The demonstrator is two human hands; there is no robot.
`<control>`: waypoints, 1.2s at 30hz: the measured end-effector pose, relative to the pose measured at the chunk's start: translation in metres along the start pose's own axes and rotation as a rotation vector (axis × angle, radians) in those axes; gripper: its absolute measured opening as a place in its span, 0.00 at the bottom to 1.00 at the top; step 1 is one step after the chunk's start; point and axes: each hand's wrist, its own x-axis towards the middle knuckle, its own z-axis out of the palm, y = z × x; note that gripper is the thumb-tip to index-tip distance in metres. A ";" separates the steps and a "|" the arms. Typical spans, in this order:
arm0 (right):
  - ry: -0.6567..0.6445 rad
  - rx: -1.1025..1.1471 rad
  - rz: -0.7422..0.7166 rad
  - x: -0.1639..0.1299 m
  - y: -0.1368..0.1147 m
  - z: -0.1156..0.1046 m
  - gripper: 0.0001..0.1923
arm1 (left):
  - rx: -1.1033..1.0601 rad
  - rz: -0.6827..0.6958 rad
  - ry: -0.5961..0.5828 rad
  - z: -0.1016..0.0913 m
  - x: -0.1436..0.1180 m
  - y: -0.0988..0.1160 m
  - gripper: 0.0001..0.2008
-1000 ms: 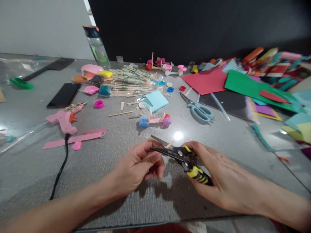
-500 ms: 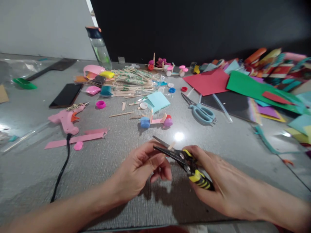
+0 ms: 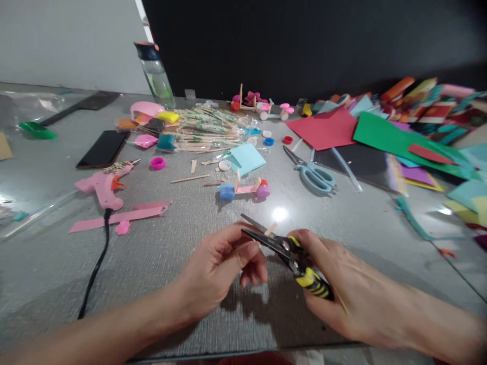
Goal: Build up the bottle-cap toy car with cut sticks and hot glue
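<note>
From my remote seat I have the right hand wrapped around black-and-yellow metal snips, their parted blades pointing left, presumably to let the short, pale wooden strip sit between them above the near middle of the grey, textured worktop. My left hand curls thumb and fingers beside the blades, probably steadying that strip, though I cannot tell whether its grip has hold of anything. The small pink-bodied toy vehicle stands farther off, likely for easy reach.
</note>
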 end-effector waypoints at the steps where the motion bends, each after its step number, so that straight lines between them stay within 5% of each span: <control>1: -0.015 0.006 0.010 0.000 0.000 0.001 0.25 | -0.004 -0.013 0.004 0.001 0.000 0.000 0.12; 18: -0.054 0.106 0.062 -0.004 0.010 -0.013 0.20 | -0.047 -0.061 0.055 -0.004 0.006 0.005 0.13; 25: 0.033 -0.142 0.262 -0.016 0.070 -0.002 0.27 | -0.025 -0.029 0.089 -0.007 0.005 0.007 0.11; 29: 0.038 -0.290 0.236 -0.016 0.094 0.002 0.31 | 0.092 0.004 0.098 -0.006 0.004 0.006 0.09; 33: 0.182 -0.208 0.144 -0.008 0.069 -0.013 0.18 | 0.288 0.083 0.132 -0.006 0.003 0.003 0.09; 36: 0.260 0.090 -0.006 0.008 0.030 -0.021 0.12 | 0.451 0.107 0.130 -0.006 0.001 0.001 0.09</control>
